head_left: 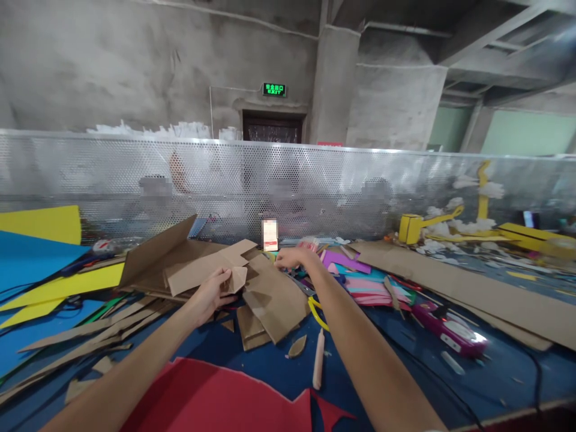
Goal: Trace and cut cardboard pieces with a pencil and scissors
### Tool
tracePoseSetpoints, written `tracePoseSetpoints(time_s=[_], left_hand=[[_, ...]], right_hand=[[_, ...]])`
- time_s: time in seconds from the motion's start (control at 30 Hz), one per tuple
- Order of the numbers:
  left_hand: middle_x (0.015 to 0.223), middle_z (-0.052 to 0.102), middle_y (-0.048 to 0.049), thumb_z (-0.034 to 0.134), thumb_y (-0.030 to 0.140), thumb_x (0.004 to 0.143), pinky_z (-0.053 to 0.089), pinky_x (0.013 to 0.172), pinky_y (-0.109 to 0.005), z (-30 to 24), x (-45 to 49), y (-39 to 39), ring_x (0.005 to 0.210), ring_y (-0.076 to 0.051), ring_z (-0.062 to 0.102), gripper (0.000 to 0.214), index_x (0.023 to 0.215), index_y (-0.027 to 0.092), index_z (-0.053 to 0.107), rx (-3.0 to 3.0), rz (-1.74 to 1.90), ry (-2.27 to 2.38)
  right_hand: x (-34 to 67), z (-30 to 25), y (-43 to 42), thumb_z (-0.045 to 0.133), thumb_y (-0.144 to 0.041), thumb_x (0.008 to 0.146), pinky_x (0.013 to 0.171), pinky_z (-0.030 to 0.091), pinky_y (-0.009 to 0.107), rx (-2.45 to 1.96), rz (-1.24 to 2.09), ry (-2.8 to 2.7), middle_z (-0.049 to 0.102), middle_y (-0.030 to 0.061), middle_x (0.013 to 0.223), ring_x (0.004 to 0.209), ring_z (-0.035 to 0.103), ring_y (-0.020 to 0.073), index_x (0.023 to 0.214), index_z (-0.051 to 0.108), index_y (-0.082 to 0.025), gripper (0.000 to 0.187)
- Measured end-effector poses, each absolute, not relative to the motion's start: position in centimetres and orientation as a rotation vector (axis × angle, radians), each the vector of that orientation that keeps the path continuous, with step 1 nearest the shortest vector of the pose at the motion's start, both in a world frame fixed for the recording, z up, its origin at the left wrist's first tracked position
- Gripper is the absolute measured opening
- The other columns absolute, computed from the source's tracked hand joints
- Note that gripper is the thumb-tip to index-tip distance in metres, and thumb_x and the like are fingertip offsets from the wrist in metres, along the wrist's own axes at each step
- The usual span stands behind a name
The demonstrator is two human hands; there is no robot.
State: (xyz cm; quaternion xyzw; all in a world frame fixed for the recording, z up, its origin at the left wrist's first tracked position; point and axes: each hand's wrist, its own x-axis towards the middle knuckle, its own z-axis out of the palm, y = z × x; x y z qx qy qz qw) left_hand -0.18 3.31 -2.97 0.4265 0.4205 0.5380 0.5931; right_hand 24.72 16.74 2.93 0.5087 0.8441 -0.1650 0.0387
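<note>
My left hand [210, 295] is closed on a small folded piece of brown cardboard [237, 278], held just above the pile of cardboard sheets [270, 297] in the middle of the table. My right hand [293, 258] reaches further back, fingers curled down onto the clutter beside the coloured paper sheets [360, 282]; what its fingertips touch is too small to make out. Scissors with yellow handles [315, 309] lie under my right forearm.
A purple glue gun [447, 330] lies at the right with a black cable. A glue stick [318, 359] lies near the front. Red sheet [216, 399] at the front edge, blue and yellow sheets [40, 264] at left, long cardboard strips [472, 288] at right. A perforated metal screen [288, 180] closes the back.
</note>
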Motion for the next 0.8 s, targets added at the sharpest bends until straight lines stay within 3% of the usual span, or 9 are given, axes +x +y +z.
tracePoseSetpoints(time_s=[0.13, 0.3, 0.53, 0.8], left_hand=[[0.085, 0.069, -0.0020, 0.067, 0.033, 0.080, 0.056, 0.077, -0.037, -2.9, -0.5, 3.6, 0.079, -0.019, 0.069, 0.018, 0.086, 0.022, 0.055, 0.977, 1.291, 0.967], [0.082, 0.069, -0.0025, 0.067, 0.027, 0.079, 0.057, 0.070, -0.033, -2.7, -0.7, 4.3, 0.073, -0.017, 0.066, 0.017, 0.076, 0.020, 0.052, 0.954, 1.435, 0.995], [0.071, 0.064, 0.0013, 0.076, 0.036, 0.068, 0.046, 0.056, -0.022, -3.3, -0.9, 5.6, 0.062, -0.014, 0.060, 0.030, 0.075, 0.018, 0.054, 1.011, 1.625, 0.887], [0.068, 0.056, 0.0028, 0.075, 0.036, 0.070, 0.038, 0.056, -0.020, -1.4, -0.5, 3.6, 0.061, -0.011, 0.051, 0.026, 0.072, 0.018, 0.056, 1.156, 1.680, 0.769]], right_hand=[[24.3, 2.7, 16.9, 0.071, -0.054, 0.072, 0.062, 0.044, 0.028, 1.578, -0.543, 2.702, 0.062, 0.0048, 0.065, 0.069, 0.061, 0.0208, 0.059, 0.062, -0.015, 0.042], [23.7, 3.2, 15.9, 0.063, -0.063, 0.076, 0.068, 0.045, 0.029, 1.580, -0.764, 2.853, 0.068, 0.0075, 0.085, 0.080, 0.061, 0.0228, 0.078, 0.067, -0.016, 0.047], [23.4, 4.4, 13.6, 0.065, -0.057, 0.080, 0.070, 0.050, 0.027, 1.378, -1.128, 2.959, 0.070, 0.0079, 0.097, 0.088, 0.063, 0.0212, 0.111, 0.064, -0.017, 0.050], [24.2, 3.7, 13.1, 0.086, -0.041, 0.059, 0.068, 0.055, 0.026, 1.043, -1.762, 2.773, 0.069, 0.0074, 0.110, 0.091, 0.066, 0.0211, 0.115, 0.060, -0.017, 0.066]])
